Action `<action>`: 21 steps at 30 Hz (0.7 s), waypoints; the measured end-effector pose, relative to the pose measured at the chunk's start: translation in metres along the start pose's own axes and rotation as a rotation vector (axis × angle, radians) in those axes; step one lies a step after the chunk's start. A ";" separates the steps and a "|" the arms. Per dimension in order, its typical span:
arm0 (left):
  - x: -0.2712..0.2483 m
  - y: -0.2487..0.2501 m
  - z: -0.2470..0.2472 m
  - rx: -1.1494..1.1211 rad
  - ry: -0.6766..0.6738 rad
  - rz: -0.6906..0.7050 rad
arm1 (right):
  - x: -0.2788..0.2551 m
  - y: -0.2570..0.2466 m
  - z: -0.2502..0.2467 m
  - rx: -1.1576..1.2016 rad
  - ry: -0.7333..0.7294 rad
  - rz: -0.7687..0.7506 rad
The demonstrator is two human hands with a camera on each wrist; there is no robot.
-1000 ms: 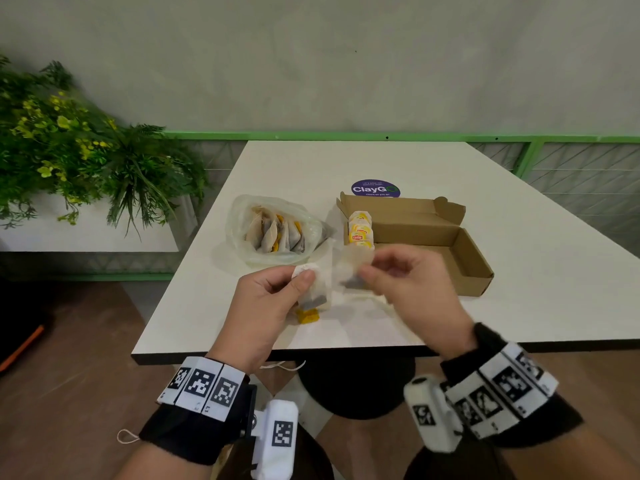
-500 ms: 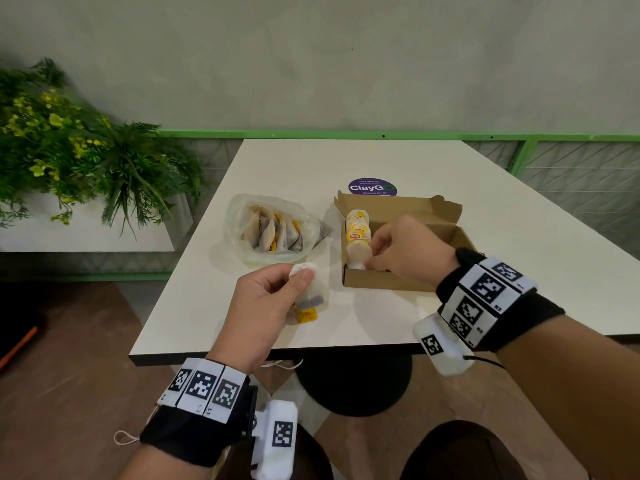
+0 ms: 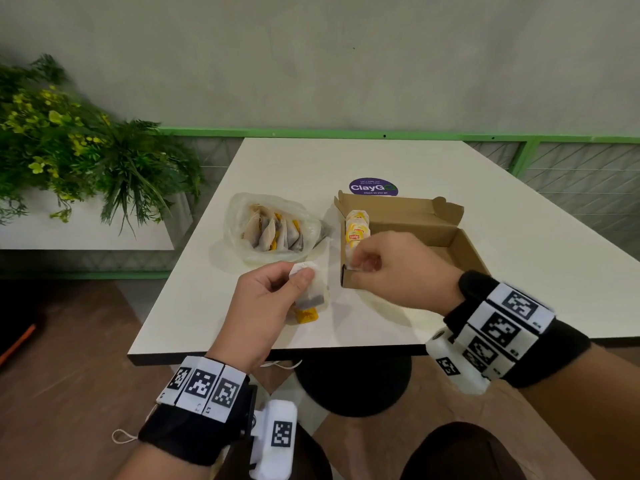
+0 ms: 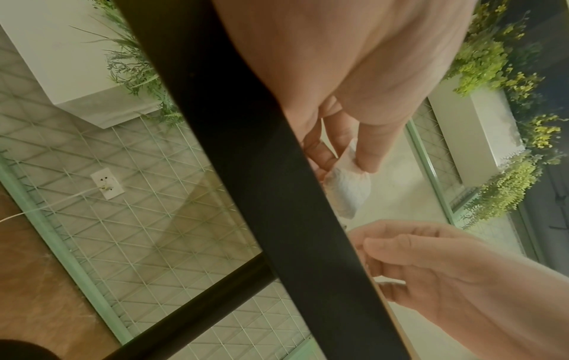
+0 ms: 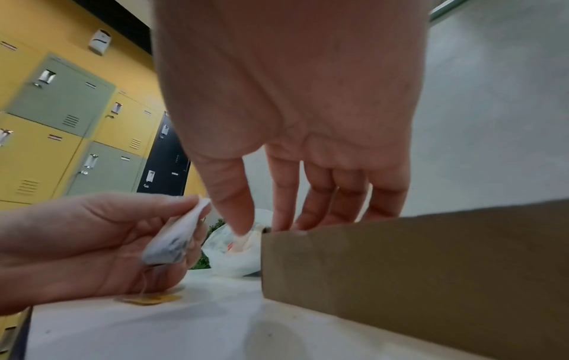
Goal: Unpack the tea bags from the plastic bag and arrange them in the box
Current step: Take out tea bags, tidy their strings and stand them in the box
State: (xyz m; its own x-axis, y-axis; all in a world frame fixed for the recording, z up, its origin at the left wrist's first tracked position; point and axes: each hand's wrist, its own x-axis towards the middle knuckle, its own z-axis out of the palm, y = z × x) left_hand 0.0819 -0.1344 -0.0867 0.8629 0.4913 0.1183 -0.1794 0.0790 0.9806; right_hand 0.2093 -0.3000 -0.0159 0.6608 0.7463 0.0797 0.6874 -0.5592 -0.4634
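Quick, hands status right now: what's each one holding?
Left hand: pinching a tea bag.
Right hand: pinching a tea bag at the box corner.

Right hand (image 3: 398,268) hides the box's (image 3: 464,251) near-left corner and whatever its fingertips pinch there; worktop (image 4: 307,219) edge blocks left wrist view's centre.

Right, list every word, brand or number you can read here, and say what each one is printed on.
"ClayGo": purple round sticker on the table, partly hidden by the box.
"Clean as you go": small line under it, only just legible; the line above is too small to read.
"Lipton": red logo on a yellow tea bag tag in the box.
Wrist bands: square coded markers only, no words.
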 end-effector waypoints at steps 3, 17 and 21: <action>-0.001 0.001 0.000 0.008 0.008 -0.003 | 0.003 -0.002 0.005 -0.090 -0.167 0.017; -0.003 0.003 0.000 0.058 -0.007 0.045 | -0.003 -0.003 -0.005 -0.002 0.059 -0.040; -0.005 0.005 0.002 -0.033 -0.039 0.025 | -0.026 -0.020 0.020 0.476 0.292 -0.022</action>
State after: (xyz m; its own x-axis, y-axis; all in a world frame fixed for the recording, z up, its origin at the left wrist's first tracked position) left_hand 0.0776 -0.1380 -0.0820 0.8757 0.4592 0.1495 -0.2162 0.0959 0.9716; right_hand 0.1720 -0.3011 -0.0268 0.7501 0.5874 0.3037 0.5350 -0.2692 -0.8008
